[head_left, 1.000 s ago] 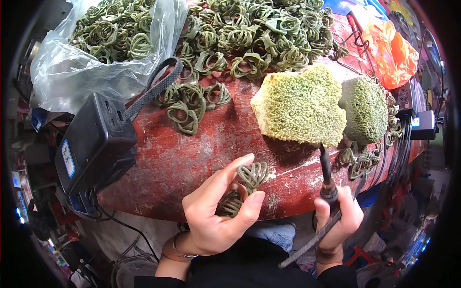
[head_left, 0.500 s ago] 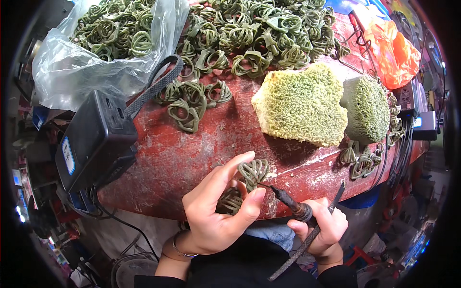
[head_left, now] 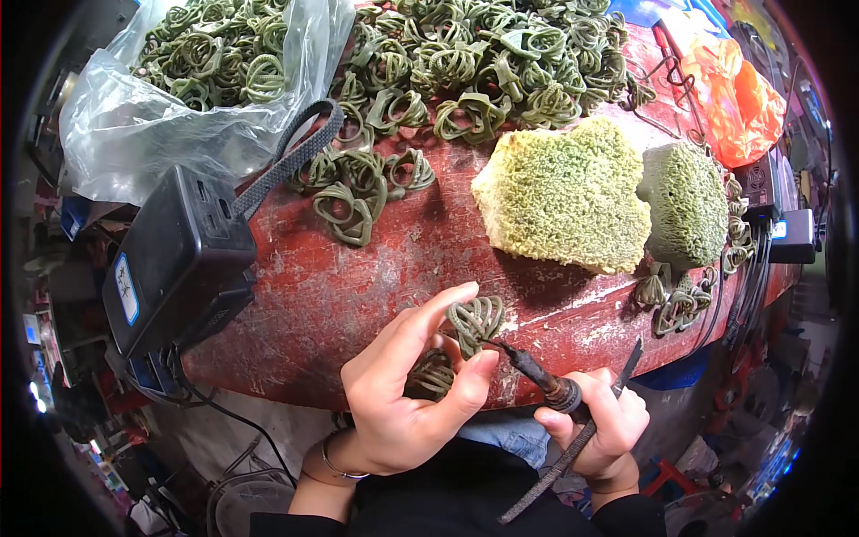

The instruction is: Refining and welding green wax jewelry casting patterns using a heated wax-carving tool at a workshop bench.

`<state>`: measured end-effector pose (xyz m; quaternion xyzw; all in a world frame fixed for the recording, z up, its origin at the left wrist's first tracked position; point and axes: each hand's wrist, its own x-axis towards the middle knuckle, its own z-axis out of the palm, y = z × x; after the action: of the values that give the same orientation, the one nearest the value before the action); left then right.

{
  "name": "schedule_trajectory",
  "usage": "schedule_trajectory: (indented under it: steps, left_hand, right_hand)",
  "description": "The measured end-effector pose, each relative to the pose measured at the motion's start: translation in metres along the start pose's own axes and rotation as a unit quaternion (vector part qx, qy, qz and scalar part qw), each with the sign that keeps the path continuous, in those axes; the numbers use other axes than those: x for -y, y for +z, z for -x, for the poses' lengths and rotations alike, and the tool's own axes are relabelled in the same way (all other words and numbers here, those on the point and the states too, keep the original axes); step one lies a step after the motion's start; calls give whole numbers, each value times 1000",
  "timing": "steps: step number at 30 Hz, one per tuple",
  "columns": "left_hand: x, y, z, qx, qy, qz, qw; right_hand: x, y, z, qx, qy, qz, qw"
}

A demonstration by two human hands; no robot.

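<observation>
Between the thumb and fingertips of my left hand (head_left: 403, 389) is a dark-green ring-like piece (head_left: 476, 322) made of several looped strands. A second green looped piece (head_left: 433, 374) sits behind the thumb, against the curled fingers. My right hand (head_left: 607, 425) is closed around a soldering iron (head_left: 543, 380), its thin dark tip touching or almost touching the lower edge of the pinched piece. A narrow dark rod with a rough, file-like surface (head_left: 565, 461) also runs through the right hand's fingers, slanting down to the left.
A yellow-green sponge-like block (head_left: 564, 197) and a smaller one (head_left: 687, 206) rest on the worn red table (head_left: 304, 313). Green looped pieces are heaped (head_left: 465, 63) at the back and fill a clear plastic bag (head_left: 116, 134). A black box (head_left: 179, 259) stands left; an orange bag (head_left: 734, 103) lies right.
</observation>
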<state>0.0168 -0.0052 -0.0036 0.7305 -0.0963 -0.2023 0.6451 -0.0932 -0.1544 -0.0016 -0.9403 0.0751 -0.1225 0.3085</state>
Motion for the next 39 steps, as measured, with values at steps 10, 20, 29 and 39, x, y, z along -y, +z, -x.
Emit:
schedule_trajectory:
  steps: [10, 20, 29, 39]
  left_hand:
    - [1, 0, 0, -2, 4, 0, 1000]
    - [7, -5, -1, 34, 52, -46, 997]
    - [7, -5, -1, 33, 56, -45, 997]
    - [6, -5, -2, 36, 54, -55, 996]
  right_hand:
    - [0, -2, 1, 8, 9, 7, 1000]
    - [0, -2, 1, 8, 10, 5, 1000]
    - [0, -1, 0, 2, 5, -12, 1000]
    - [0, -1, 1, 8, 2, -7, 1000]
